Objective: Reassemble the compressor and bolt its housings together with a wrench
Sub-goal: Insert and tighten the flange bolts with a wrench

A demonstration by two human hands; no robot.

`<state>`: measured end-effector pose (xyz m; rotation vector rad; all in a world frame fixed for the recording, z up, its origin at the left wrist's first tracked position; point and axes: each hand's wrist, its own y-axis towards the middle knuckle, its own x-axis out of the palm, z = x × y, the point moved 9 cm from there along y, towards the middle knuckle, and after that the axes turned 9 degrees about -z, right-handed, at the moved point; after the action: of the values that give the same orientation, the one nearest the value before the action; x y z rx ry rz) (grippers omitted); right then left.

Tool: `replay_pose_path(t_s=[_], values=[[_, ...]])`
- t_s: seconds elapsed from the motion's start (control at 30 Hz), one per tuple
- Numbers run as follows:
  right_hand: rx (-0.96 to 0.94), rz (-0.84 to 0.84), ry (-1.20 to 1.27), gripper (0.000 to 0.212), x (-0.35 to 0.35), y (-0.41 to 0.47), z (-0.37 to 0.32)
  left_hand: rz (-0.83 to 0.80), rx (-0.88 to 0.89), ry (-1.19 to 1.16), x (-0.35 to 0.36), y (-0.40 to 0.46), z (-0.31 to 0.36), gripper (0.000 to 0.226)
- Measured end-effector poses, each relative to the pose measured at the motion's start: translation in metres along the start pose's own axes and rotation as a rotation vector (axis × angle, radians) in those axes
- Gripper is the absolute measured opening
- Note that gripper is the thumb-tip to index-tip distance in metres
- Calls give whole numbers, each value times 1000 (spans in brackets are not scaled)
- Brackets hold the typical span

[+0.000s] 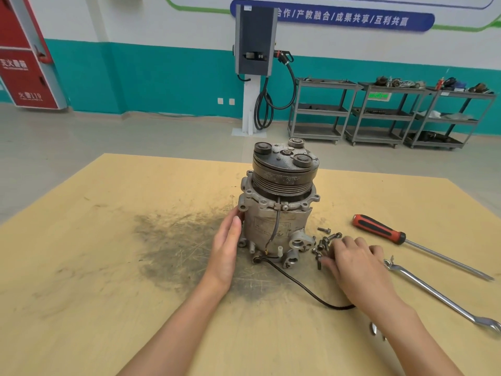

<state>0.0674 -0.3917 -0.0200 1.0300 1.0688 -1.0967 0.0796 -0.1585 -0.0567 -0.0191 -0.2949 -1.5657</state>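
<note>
Two bare forearms reach forward from the bottom edge over a pale wooden table (81,267) marked with a dark, greasy smudge. The right hand (352,264) lies palm down, fingers loosely bent, its fingertips resting among a small heap of bolts (324,244) just right of the compressor's base; whether any bolt is actually pinched in its grip cannot be told, since the fingers cover that spot. The left hand (226,251) is held on edge with fingers straight and together, its grip apart, the flat of the fingers touching the lower left side of the compressor (279,202). The compressor stands upright near the middle of the table, between the two hands, its grooved pulley and clutch plate on top and its grey metal housing below. A thin black wire (303,287) trails from its base toward the right wrist. To the right of that hand lies a silver wrench (439,294), angled across the table, and beyond it, well apart from the bolts, a screwdriver (379,229) with a red and black handle. Farther off, against a teal and white wall, stand a grey charging unit (254,39) with a looped cable and three grey metal shelf carts (390,112).
</note>
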Motion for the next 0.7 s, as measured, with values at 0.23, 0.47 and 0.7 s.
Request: replay_pose_path(t_s=[0.23,0.47,0.7], values=[[-136,246,1153,20,-75,0,15,-4,22,7,3,3,-2,93],[-196,292,1292,16,-113,14,8,-11,32,9,1,3,-5,69],[-188,256,1174,16,-110,22,-7,-19,46,-9,0,5,-7,69]])
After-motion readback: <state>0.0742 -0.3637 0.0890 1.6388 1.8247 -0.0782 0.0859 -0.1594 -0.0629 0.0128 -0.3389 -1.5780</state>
